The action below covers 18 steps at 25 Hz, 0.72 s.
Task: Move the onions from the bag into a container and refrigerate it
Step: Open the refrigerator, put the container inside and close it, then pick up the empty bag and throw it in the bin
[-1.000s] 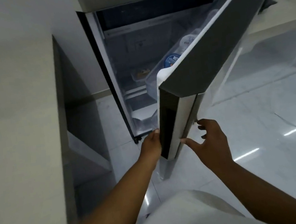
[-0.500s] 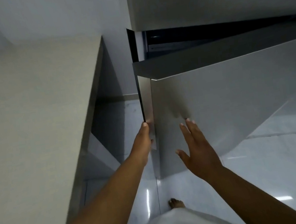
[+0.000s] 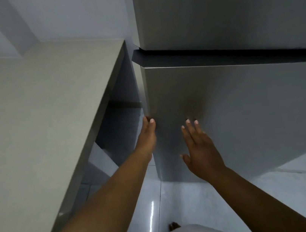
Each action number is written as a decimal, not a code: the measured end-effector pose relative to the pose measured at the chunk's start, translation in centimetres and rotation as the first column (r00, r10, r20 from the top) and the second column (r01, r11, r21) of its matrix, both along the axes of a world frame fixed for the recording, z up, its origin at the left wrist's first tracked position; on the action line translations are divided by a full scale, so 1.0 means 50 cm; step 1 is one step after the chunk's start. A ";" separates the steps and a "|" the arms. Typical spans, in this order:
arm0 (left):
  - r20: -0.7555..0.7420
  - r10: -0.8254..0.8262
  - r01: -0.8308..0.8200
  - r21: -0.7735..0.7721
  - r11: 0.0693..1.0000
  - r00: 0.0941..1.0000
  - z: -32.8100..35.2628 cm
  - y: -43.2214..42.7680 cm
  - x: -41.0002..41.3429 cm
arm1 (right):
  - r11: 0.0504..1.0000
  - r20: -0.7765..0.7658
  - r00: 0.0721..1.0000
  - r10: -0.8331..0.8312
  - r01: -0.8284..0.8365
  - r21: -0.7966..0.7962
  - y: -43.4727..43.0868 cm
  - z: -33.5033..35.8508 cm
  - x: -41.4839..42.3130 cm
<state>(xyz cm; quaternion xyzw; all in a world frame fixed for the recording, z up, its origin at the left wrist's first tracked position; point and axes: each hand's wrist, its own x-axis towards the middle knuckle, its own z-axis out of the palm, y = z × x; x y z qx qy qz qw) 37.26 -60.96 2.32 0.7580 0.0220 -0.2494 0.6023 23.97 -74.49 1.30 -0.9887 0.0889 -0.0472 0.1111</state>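
My left hand [image 3: 147,134] rests at the fridge door's [image 3: 227,114] edge and my right hand [image 3: 200,148] spreads flat, both empty, to press it sealed.

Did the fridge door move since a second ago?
Yes. The lower fridge door swung toward the fridge body, under the upper door; the inside no longer shows. Left hand and right hand are open.
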 end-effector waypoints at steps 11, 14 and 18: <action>0.056 -0.100 0.095 0.086 0.992 0.993 0.024 0.015 -0.030 | 0.995 -0.022 0.997 0.078 -0.076 0.071 -0.061 -0.019 0.041; 0.059 -0.107 0.098 0.129 0.987 0.993 -0.020 0.099 -0.108 | 0.977 -0.017 0.990 0.138 -0.133 0.169 -0.020 -0.032 0.030; -0.042 0.078 -0.072 0.136 0.988 0.996 -0.074 0.287 -0.233 | 0.914 -0.086 0.961 0.264 -0.220 0.341 0.109 -0.054 -0.017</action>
